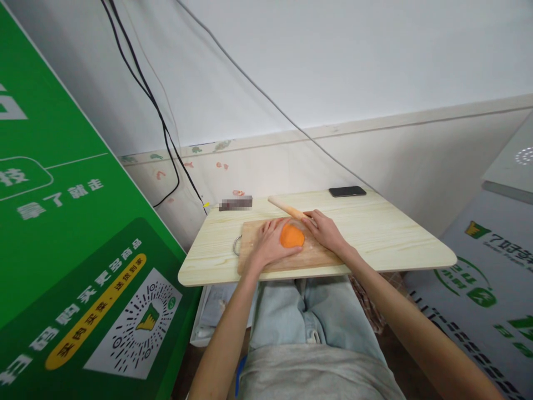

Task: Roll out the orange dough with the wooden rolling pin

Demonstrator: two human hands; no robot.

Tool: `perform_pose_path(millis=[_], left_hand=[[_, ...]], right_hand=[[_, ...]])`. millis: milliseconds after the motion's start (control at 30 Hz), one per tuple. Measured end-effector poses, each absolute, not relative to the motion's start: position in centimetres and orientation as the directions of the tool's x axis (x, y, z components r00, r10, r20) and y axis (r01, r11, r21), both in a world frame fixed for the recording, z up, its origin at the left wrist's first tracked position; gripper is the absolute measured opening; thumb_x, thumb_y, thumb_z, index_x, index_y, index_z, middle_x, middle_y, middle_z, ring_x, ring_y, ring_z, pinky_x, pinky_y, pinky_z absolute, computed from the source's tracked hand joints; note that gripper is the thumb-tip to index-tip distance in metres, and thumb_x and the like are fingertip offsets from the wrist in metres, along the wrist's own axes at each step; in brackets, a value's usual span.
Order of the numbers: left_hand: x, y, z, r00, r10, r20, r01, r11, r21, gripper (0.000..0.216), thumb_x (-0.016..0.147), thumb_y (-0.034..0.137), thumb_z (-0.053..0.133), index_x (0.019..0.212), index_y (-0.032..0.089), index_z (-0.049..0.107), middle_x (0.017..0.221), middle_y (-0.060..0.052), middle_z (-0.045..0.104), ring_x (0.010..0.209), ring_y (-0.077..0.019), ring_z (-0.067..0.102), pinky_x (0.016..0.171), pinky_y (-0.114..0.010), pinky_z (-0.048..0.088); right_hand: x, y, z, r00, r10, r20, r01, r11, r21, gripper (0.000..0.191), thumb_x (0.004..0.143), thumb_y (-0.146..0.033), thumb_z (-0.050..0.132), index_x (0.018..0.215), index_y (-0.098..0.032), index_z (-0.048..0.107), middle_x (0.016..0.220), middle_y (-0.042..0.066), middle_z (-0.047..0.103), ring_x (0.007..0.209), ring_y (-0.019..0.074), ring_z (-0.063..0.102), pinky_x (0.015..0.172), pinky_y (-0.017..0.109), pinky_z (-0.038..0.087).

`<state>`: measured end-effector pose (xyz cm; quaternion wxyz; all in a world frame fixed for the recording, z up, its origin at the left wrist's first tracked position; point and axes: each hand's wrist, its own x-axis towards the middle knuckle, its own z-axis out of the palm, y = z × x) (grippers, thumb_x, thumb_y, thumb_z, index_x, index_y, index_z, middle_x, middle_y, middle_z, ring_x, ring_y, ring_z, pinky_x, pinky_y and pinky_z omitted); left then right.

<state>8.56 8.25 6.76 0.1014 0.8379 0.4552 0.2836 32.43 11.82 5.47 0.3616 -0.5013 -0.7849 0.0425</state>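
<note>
An orange lump of dough [292, 236] lies on a wooden cutting board [316, 256] on a small light wooden table [375, 233]. My left hand [270, 242] rests on the board with fingers curved against the lump's left side. My right hand [325, 230] touches the lump's right side, fingers bent around it. A wooden rolling pin [285, 208] lies just behind my right hand, angled toward the back left.
A black phone [347, 191] lies at the table's far edge. A small dark object [235, 203] sits at the back left. A green printed panel [62, 250] stands left, a grey printed box [495, 266] right. Cables [158, 111] hang on the wall.
</note>
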Motion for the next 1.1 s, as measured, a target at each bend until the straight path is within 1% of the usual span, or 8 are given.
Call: perform_pose_path(millis=[133, 300, 533, 700, 800, 900, 1000, 1100], left_hand=[[8.9, 8.1, 6.8, 0.347, 0.873, 0.343, 0.818, -0.461, 0.344, 0.087, 0.082, 0.064, 0.084, 0.156, 0.028, 0.054, 0.153, -0.012, 0.062, 0.142, -0.0394, 0.054, 0.122, -0.057, 0.041], [8.9, 8.2, 6.6, 0.294, 0.898, 0.326, 0.837, -0.407, 0.366, 0.093, 0.081, 0.071, 0.082, 0.155, 0.023, 0.053, 0.152, -0.017, 0.062, 0.144, -0.0410, 0.053, 0.121, -0.055, 0.041], [8.6, 8.5, 6.4, 0.299, 0.879, 0.371, 0.756, -0.455, 0.470, 0.082, 0.085, 0.059, 0.085, 0.153, 0.023, 0.057, 0.153, -0.015, 0.064, 0.145, -0.0388, 0.056, 0.125, -0.054, 0.041], [8.2, 8.5, 6.1, 0.408, 0.837, 0.364, 0.577, -0.545, 0.608, 0.091, 0.085, 0.039, 0.085, 0.165, 0.022, 0.045, 0.168, -0.014, 0.052, 0.154, -0.0335, 0.051, 0.132, -0.051, 0.038], [8.1, 8.8, 5.9, 0.444, 0.805, 0.393, 0.527, -0.589, 0.612, 0.096, 0.081, 0.035, 0.086, 0.166, 0.022, 0.043, 0.173, -0.014, 0.046, 0.159, -0.0329, 0.045, 0.135, -0.051, 0.034], [8.2, 9.2, 5.7, 0.352, 0.822, 0.447, 0.574, -0.567, 0.591, 0.078, 0.089, 0.031, 0.076, 0.162, 0.022, 0.048, 0.168, -0.013, 0.052, 0.158, -0.0295, 0.046, 0.135, -0.049, 0.034], [8.1, 9.7, 5.7, 0.139, 0.851, 0.507, 0.653, -0.463, 0.599, 0.056, 0.101, 0.025, 0.056, 0.157, 0.022, 0.051, 0.159, -0.012, 0.059, 0.152, -0.0253, 0.052, 0.131, -0.046, 0.039], [7.9, 10.0, 5.8, -0.073, 0.837, 0.542, 0.713, -0.336, 0.615, 0.048, 0.109, 0.031, 0.049, 0.156, 0.023, 0.052, 0.153, -0.013, 0.061, 0.149, -0.0260, 0.054, 0.129, -0.046, 0.042]], right_hand=[[32.4, 11.8, 5.5, -0.232, 0.822, 0.521, 0.759, 0.488, -0.431, 0.036, 0.113, -0.040, 0.048, 0.129, -0.020, 0.072, 0.116, 0.012, 0.076, 0.104, 0.0266, 0.074, 0.094, 0.036, 0.055], [32.4, 11.9, 5.5, -0.235, 0.821, 0.521, 0.759, 0.490, -0.430, 0.037, 0.113, -0.041, 0.048, 0.130, -0.020, 0.073, 0.114, 0.012, 0.076, 0.103, 0.0269, 0.074, 0.093, 0.036, 0.055], [32.3, 11.8, 5.7, -0.233, 0.822, 0.520, 0.756, 0.489, -0.434, 0.036, 0.113, -0.041, 0.048, 0.130, -0.020, 0.073, 0.112, 0.012, 0.076, 0.102, 0.0269, 0.073, 0.093, 0.036, 0.055], [32.3, 11.5, 5.8, -0.223, 0.826, 0.518, 0.758, 0.481, -0.440, 0.036, 0.113, -0.041, 0.049, 0.129, -0.020, 0.073, 0.113, 0.012, 0.076, 0.102, 0.0267, 0.074, 0.092, 0.036, 0.055], [32.3, 11.4, 5.8, -0.218, 0.827, 0.517, 0.759, 0.477, -0.443, 0.035, 0.113, -0.041, 0.049, 0.128, -0.020, 0.073, 0.112, 0.012, 0.076, 0.102, 0.0262, 0.074, 0.092, 0.035, 0.055], [32.3, 11.4, 5.8, -0.220, 0.827, 0.517, 0.756, 0.480, -0.446, 0.035, 0.113, -0.041, 0.049, 0.127, -0.020, 0.073, 0.111, 0.011, 0.076, 0.103, 0.0258, 0.074, 0.092, 0.034, 0.055], [32.2, 11.5, 5.9, -0.221, 0.828, 0.516, 0.757, 0.479, -0.445, 0.036, 0.113, -0.041, 0.048, 0.127, -0.019, 0.073, 0.111, 0.011, 0.076, 0.102, 0.0261, 0.074, 0.092, 0.035, 0.055], [32.2, 11.3, 6.2, -0.249, 0.825, 0.508, 0.749, 0.497, -0.439, 0.037, 0.113, -0.042, 0.049, 0.128, -0.021, 0.075, 0.110, 0.010, 0.076, 0.100, 0.0252, 0.073, 0.091, 0.034, 0.055]])
